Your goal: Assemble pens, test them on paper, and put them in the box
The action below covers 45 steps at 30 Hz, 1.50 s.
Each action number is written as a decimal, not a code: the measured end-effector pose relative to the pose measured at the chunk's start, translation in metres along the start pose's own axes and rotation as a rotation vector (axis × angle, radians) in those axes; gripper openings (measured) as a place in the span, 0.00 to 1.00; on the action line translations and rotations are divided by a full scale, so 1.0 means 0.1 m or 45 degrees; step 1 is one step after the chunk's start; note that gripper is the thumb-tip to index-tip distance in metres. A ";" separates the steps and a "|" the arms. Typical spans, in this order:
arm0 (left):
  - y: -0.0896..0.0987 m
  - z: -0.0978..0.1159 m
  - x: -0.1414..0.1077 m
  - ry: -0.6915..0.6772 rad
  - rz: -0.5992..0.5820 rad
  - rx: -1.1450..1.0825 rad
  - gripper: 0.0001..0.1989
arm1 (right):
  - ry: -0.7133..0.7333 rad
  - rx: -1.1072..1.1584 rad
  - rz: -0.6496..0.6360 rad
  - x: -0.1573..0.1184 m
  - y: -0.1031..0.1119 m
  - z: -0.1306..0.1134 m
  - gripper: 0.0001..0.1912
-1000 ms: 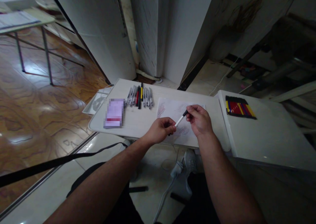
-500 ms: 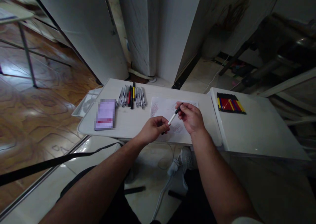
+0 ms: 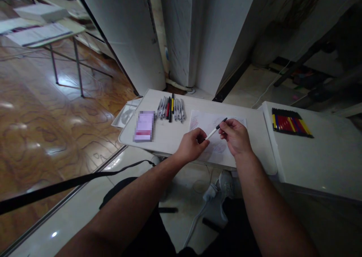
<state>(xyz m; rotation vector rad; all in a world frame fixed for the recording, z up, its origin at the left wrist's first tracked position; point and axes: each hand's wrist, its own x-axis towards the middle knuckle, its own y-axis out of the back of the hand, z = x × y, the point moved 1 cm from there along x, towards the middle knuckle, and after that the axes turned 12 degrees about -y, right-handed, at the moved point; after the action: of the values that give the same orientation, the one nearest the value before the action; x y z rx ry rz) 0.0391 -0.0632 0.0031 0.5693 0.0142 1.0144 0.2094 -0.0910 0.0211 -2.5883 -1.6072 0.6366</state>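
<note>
A pen with a white barrel and a black cap (image 3: 212,133) is held aslant between my two hands, above a sheet of paper (image 3: 195,118) with coloured scribbles. My left hand (image 3: 191,145) grips the lower white end, and its fingertips cover that tip. At the upper end, my right hand (image 3: 236,137) pinches the dark cap between thumb and fingers. Behind the hands, to the left, a row of pens (image 3: 171,108) lies on the white table (image 3: 166,138); most are clear, with red, black and yellow ones among them.
A blurred purple-and-white rectangular item (image 3: 144,126) rests on the table's left part. On an adjoining white surface (image 3: 305,159) to the right lies a row of black-ended red, yellow and blue pens (image 3: 291,122). A white cable (image 3: 195,223) runs over the floor below.
The camera view has turned left, so everything appears further right. Both hands still hold the pen, which lies a little flatter; its dark lower end is now hidden by my left fingers.
</note>
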 end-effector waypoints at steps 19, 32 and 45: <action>-0.02 -0.04 -0.01 -0.002 -0.033 -0.169 0.06 | 0.063 -0.033 -0.027 0.01 -0.01 0.03 0.13; -0.04 -0.08 -0.01 -0.022 -0.050 -0.274 0.06 | 0.052 -0.023 -0.082 -0.04 -0.05 -0.02 0.15; -0.02 -0.02 -0.04 -0.188 0.083 0.150 0.07 | 0.061 -0.026 -0.062 -0.01 -0.05 0.03 0.18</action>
<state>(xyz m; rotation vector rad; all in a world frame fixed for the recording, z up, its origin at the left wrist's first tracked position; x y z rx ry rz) 0.0383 -0.0662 -0.0001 0.7551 -0.0762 1.0372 0.2040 -0.0899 0.0194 -2.5493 -1.6648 0.5538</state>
